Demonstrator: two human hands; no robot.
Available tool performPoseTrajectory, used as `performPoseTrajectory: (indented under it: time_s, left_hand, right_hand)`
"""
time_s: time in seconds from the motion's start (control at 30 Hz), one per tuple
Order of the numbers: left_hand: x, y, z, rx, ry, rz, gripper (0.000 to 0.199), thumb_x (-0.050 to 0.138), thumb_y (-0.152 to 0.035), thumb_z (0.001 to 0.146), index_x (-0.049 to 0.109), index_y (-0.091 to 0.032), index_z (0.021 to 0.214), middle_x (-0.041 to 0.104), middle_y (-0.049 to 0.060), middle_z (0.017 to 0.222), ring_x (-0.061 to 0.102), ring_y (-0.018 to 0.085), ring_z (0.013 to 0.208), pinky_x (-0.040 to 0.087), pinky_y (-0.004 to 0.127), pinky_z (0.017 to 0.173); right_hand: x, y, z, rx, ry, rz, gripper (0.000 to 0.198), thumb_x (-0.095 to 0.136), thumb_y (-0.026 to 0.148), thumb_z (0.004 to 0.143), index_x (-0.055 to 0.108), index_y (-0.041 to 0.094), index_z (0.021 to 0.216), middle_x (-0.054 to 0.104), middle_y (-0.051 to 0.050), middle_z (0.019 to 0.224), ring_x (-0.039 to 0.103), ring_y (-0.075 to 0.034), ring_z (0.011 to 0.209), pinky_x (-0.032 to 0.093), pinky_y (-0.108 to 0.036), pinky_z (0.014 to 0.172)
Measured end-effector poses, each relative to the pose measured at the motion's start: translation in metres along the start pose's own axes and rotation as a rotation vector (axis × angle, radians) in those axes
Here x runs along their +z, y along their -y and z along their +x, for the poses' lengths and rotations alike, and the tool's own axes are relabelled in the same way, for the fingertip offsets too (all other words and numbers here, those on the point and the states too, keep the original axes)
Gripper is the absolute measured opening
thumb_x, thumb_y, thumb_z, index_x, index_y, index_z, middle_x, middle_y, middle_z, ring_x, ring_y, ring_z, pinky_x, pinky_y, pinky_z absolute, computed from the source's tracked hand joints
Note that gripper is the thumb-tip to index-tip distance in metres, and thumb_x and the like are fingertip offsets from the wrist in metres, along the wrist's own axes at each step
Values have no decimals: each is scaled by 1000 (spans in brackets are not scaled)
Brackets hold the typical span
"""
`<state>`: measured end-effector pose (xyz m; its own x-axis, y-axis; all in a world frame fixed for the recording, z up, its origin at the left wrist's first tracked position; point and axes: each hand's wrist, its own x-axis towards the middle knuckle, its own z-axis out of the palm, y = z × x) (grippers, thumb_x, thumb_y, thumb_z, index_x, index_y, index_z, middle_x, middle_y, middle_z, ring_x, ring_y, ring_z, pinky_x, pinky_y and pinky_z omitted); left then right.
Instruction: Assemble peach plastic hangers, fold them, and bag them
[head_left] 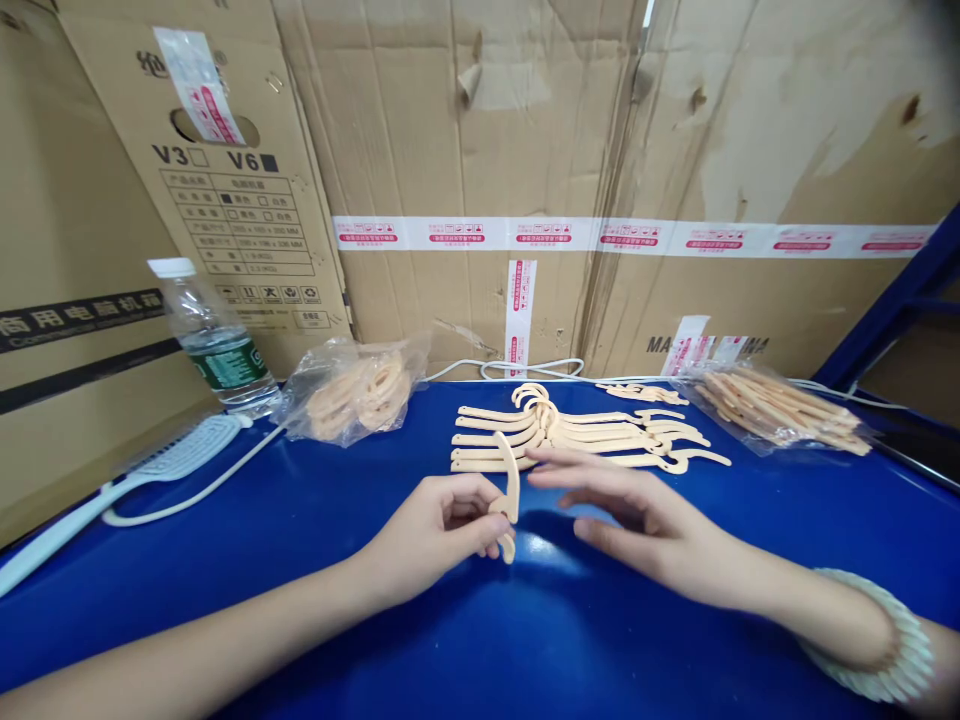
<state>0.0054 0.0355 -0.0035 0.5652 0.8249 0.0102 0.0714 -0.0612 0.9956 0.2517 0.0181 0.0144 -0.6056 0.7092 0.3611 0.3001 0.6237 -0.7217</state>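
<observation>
My left hand (457, 525) is closed in a pinch on a small curved beige plastic piece (511, 480), which looks like a folding hanger part. The piece stands nearly upright, with a short hooked end below my fingers. To its right, my right hand (622, 500) hovers with fingers stretched and apart, holding nothing. Just beyond both hands lie several beige hangers (544, 435) in a row, their hooks toward the back and their arms spread sideways. My fingers cover part of the held piece.
Bags of beige pieces lie at left (349, 390) and right (776, 405). A small pile of loose pieces (643, 394) lies behind the hangers. At left are a water bottle (217, 345), a pale hairbrush (180, 455) and a white cable (195, 500). Cardboard (465, 130) walls the blue table (480, 640).
</observation>
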Motion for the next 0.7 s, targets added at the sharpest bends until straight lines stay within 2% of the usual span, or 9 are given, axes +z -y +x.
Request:
performPoseTrajectory:
  time_s: [0.1,0.17,0.23,0.37,0.57,0.7]
  left_hand:
    - [-5,1,4,-8,-73,-99,26,72,-38,81,63,-14,79,71,4,74,62,12,63,49,23,63]
    - [-8,3,6,-16,-136,-169,31,71,-44,82,61,-14,82,72,5,78,63,12,65,49,22,62]
    - [-9,4,7,-15,-196,-209,33,70,-46,83,59,-15,84,73,5,79,64,12,65,48,22,62]
    - [-14,8,7,40,-303,-207,35,66,-48,85,53,-17,81,74,5,78,64,13,65,47,23,62]
    - [-20,9,9,92,-404,-126,32,57,-48,91,48,-18,81,73,4,68,60,12,56,43,23,54]
    - [-22,9,11,95,-484,-136,34,67,-47,84,50,-18,84,70,1,63,57,11,52,42,23,52]
  right_hand:
    - [-20,-21,5,-12,-145,-431,27,51,17,92,64,22,115,64,-10,120,58,-25,115,47,-46,99]
    - [-32,-37,6,28,-116,-653,14,57,20,88,66,19,99,67,-12,101,62,-27,98,51,-46,86]
    - [-39,-52,7,80,-74,-743,5,61,22,86,64,18,87,65,-10,89,61,-26,86,51,-41,76]
    - [-41,-67,7,106,-75,-722,10,59,21,88,59,19,78,63,-7,80,60,-23,79,49,-35,69]
    - [-34,-61,8,80,-150,-655,10,56,21,89,56,19,79,62,-7,82,59,-22,80,48,-35,71]
    - [-37,-54,8,84,-189,-596,11,53,25,90,53,20,80,61,-5,77,57,-19,71,47,-32,63]
